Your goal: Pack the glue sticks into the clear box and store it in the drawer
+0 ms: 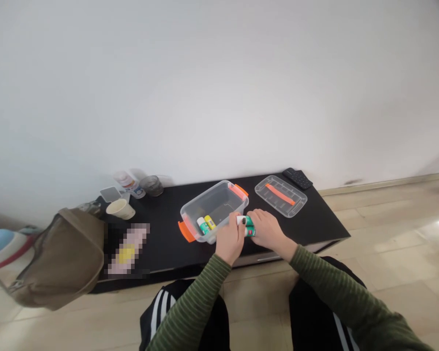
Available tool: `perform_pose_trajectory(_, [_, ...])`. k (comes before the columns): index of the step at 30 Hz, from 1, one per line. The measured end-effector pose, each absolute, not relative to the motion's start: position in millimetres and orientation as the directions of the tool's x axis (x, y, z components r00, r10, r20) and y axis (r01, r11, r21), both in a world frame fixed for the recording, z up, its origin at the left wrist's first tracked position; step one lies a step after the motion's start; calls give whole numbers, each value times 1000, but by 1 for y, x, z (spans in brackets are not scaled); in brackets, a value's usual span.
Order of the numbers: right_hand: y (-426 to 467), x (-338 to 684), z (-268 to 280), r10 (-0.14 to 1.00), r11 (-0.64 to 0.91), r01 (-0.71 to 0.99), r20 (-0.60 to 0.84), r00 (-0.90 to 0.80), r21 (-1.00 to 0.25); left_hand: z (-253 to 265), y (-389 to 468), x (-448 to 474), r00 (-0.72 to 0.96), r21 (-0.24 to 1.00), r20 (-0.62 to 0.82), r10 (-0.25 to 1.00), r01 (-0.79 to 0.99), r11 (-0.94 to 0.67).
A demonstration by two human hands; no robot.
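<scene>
My left hand and my right hand meet at the near right corner of a clear plastic box with orange latches. Between them, my closed fingers hold green and white glue sticks, one above the other; parts of these are covered by the fingers. Inside the uncovered box, at its left end, lie a green and white glue stick and a yellow one. The box's clear lid, with an orange handle, rests flat to the right.
The black table stands against a white wall. At its left are a paper cup, a white bottle, a dark glass and a brown bag. A black keyboard-like object lies at the back right.
</scene>
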State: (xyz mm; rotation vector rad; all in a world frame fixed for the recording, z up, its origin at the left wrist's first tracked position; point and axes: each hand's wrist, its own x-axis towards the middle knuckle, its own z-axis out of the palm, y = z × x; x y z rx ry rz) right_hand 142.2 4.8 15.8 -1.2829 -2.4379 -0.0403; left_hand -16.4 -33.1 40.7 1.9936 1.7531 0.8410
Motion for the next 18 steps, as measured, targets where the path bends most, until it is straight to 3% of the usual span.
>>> perform_pose_trajectory(4, [9, 146, 18, 813, 523, 847, 354, -462, -96, 45, -29, -12, 16, 585, 219, 976, 798, -144])
perform_pose_trajectory(10, [9, 156, 18, 850, 443, 889, 368, -378, -111, 43, -26, -5, -69, 690, 244, 967, 713, -123])
perform_pose_trajectory(14, [22, 173, 16, 973, 208, 952, 149, -177, -226, 41, -21, -7, -110, 652, 275, 955, 751, -101])
perform_pose_trajectory(18, [44, 192, 9, 987, -88, 935, -158, 35, -342, 25, -12, 5, 198, 379, 159, 967, 892, -245])
